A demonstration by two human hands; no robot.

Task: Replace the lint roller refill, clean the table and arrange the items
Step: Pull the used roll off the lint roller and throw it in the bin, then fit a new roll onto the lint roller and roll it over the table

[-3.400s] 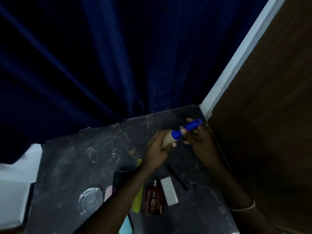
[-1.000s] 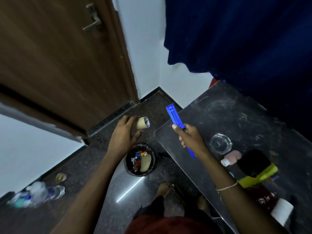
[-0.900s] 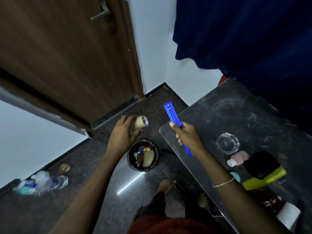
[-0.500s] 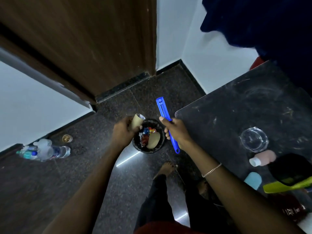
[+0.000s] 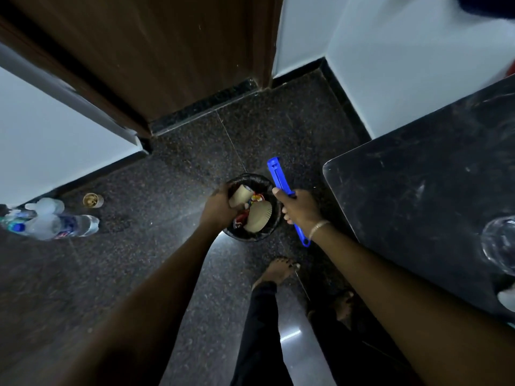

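Dark speckled stone floor (image 5: pixel 156 263) fills most of the view, bounded by one brown wooden door (image 5: pixel 156 54) and white walls with a black skirting. One round black waste bin (image 5: pixel 274 218) stands on the floor, holding one larger cardboard cone-shaped piece (image 5: pixel 260 217) and some coloured wrappers (image 5: pixel 255 197).

One left hand (image 5: pixel 218 208) reaches over the bin's near-left rim, its fingers curled around one empty cardboard refill core (image 5: pixel 241 195), which is held tilted just above the rubbish inside the bin. One right hand (image 5: pixel 301 208) hovers beside the bin's right rim, fingers wrapped together around the middle of one blue lint roller handle (image 5: pixel 278 176); the handle's bare spindle end points up and away, and its tail end sticks out below the wrist, which wears one thin bracelet (image 5: pixel 319 227).

One dark marble table (image 5: pixel 412 196) juts in at the right, with one clear glass dish (image 5: pixel 500 243) at its edge. On the floor at far left lie two plastic water bottles (image 5: pixel 64 225) and, near them, one small gold-coloured cap (image 5: pixel 92 200). Two bare feet (image 5: pixel 276 271) stand beneath, near the bin.
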